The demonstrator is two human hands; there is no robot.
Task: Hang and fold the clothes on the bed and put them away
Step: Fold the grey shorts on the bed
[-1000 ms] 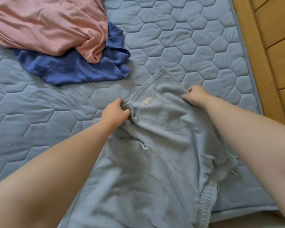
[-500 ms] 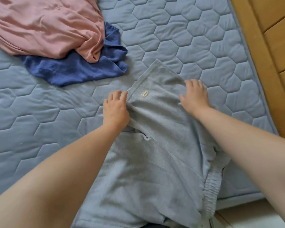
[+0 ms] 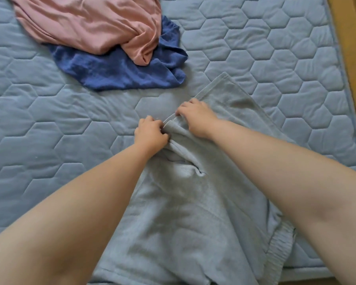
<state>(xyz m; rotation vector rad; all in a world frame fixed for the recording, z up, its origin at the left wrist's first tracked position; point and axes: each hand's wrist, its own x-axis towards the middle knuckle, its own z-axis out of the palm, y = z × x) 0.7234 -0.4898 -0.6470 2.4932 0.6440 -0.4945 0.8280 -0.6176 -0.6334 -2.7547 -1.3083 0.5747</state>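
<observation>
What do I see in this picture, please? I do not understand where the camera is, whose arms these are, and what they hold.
No machine is here: these are a person's two bare arms. The camera sits on the person's head and looks down, so the arms enter from below. The surface is a quilted blue bed cover. On it lie grey shorts, with the waistband nearest the person. The left hand pinches the edge of one leg, and the right hand grips the cloth just beside it. Farther away a pink garment lies partly over a dark blue garment.
</observation>
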